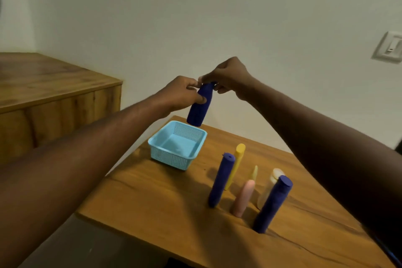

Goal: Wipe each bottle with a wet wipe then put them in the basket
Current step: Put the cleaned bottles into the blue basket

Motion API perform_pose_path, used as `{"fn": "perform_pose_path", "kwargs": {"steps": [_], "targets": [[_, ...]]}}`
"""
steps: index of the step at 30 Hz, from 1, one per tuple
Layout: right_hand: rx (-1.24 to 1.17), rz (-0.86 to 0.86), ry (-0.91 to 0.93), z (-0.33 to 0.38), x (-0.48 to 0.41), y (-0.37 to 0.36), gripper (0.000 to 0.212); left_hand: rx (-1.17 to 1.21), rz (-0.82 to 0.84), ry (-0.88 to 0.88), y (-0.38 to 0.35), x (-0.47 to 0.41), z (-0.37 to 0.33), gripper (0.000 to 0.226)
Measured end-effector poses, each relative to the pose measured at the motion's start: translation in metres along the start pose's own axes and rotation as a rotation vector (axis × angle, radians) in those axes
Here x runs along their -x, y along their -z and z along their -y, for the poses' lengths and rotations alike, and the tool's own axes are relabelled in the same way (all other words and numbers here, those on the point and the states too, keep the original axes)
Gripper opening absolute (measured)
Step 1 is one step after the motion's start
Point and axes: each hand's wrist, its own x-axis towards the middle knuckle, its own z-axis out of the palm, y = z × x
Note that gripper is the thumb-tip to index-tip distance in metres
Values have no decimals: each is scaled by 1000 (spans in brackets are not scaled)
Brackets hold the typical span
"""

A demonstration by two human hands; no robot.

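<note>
Left hand [180,93] grips the body of a dark blue bottle [198,111] and right hand [228,78] pinches its top, above the basket [171,159]. The basket looks empty. Six other bottles [219,180] stand on the table [152,202], so nearly everything is left.

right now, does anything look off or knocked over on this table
Nothing is spilled or toppled; the other bottles stand on the table. One oddity: the left hand and right hand grip the blue bottle over the empty basket, yet no wet wipe shows, though a hand could hide one.
</note>
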Motion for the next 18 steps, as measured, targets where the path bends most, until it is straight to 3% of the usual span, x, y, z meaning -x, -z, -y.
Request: {"fn": "perform_pose_path", "kwargs": {"steps": [9,18], "targets": [[12,194,-171,-44,-57,-89,41,54,-33,202,1,-31,106,66],[77,226,-199,-75,-85,-130,45,30,-25,227,-11,-46,155,60]]}}
